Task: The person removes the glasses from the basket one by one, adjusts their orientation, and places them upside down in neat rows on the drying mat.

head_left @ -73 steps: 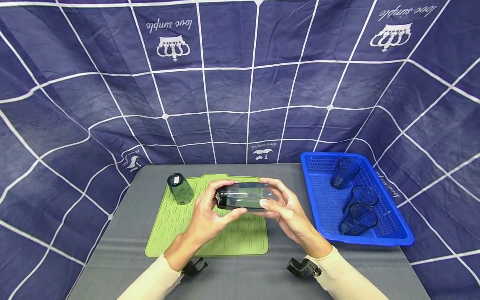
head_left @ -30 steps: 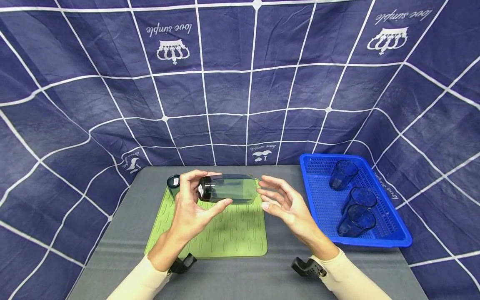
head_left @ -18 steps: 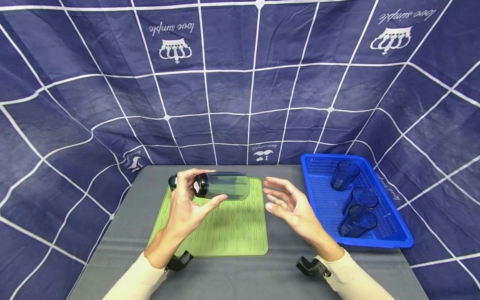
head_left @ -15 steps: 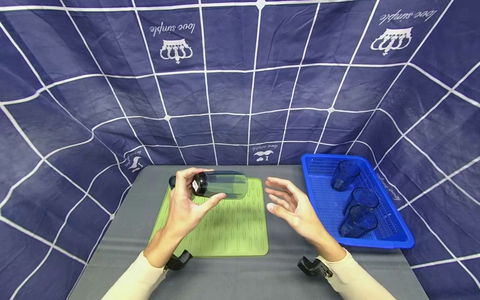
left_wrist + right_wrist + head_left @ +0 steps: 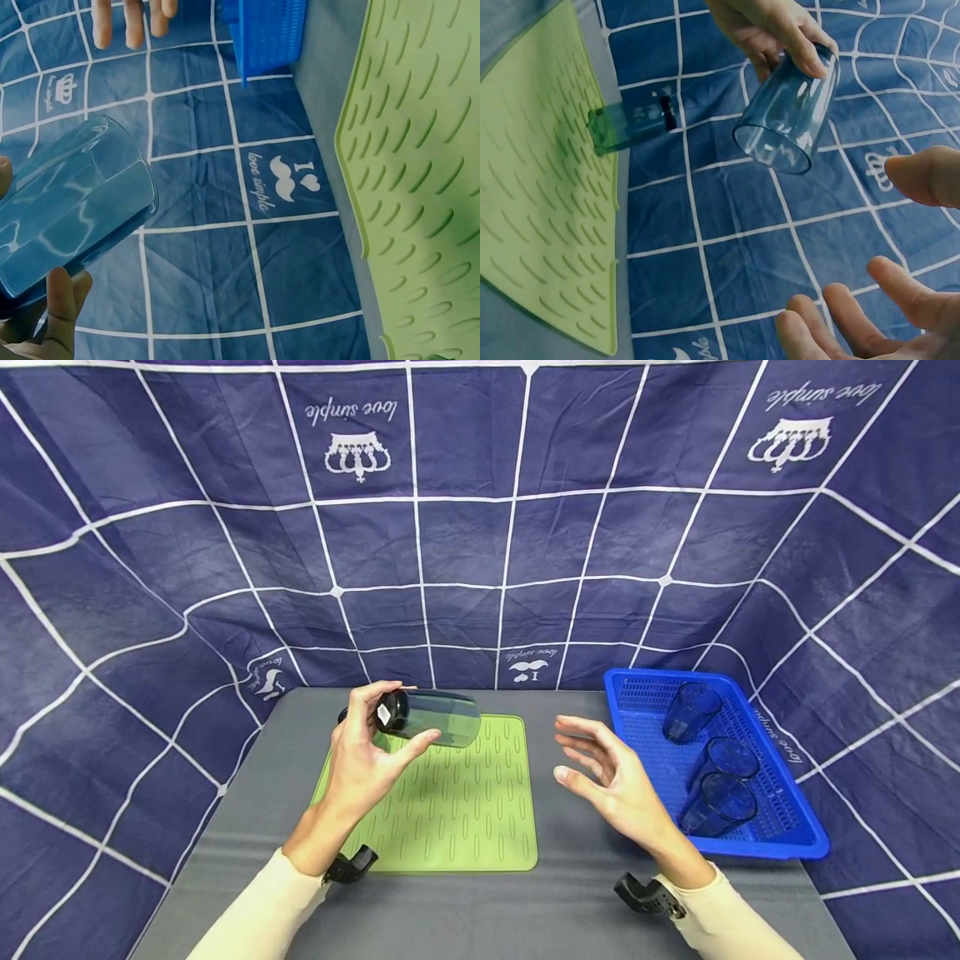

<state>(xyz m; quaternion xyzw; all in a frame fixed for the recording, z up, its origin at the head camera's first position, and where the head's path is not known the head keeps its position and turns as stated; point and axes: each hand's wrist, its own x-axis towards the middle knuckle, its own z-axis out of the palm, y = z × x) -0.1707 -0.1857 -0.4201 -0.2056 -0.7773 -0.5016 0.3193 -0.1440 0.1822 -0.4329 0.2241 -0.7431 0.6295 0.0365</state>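
1. One upturned glass [image 5: 634, 124] stood at the far left of the green mat [image 5: 472, 810]; in the head view the left hand mostly hid it.
2. The left hand [image 5: 363, 756] had its fingers clamped round the base end of the held glass [image 5: 438, 717], which hung tilted above the mat, mouth rightward and somewhat down.
3. The step in hand appeared to be turning that glass over for the mat; the next move seemed to call for tipping it fully mouth-down and lowering it without knocking its neighbour.
4. The right hand [image 5: 611, 777] gripped nothing, its fingers loosely bent and apart, between the mat and the blue basket [image 5: 667, 674].
5. Three glasses sat mouth-up in the basket: a back glass [image 5: 692, 714], then a middle glass [image 5: 723, 760] and a front glass [image 5: 716, 804] close together.
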